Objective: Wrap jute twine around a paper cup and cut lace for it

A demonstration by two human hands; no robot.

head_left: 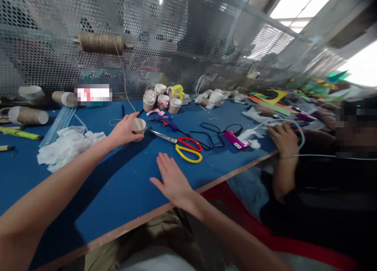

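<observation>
My left hand (127, 129) is closed around a small brown cup (139, 126) with a pale top, down at the blue tabletop (123, 180). My right hand (172, 178) lies flat near the table's front edge, its fingers stretched out and nothing in it. Just beyond it are scissors (176, 140) with one red and one yellow handle loop, blades pointing left. A blue glue gun (165, 121) rests behind the scissors, near a pink ribbon bow (156, 112). Crumpled white cloth (69, 145) lies beside my left forearm.
A twine spool (101, 43) hangs on the perforated metal screen, its strand running down to the table. Several small decorated cups (149, 100) stand at the back. A purple box (236, 140) and black cord lie at right, near a co-worker's hand (284, 139).
</observation>
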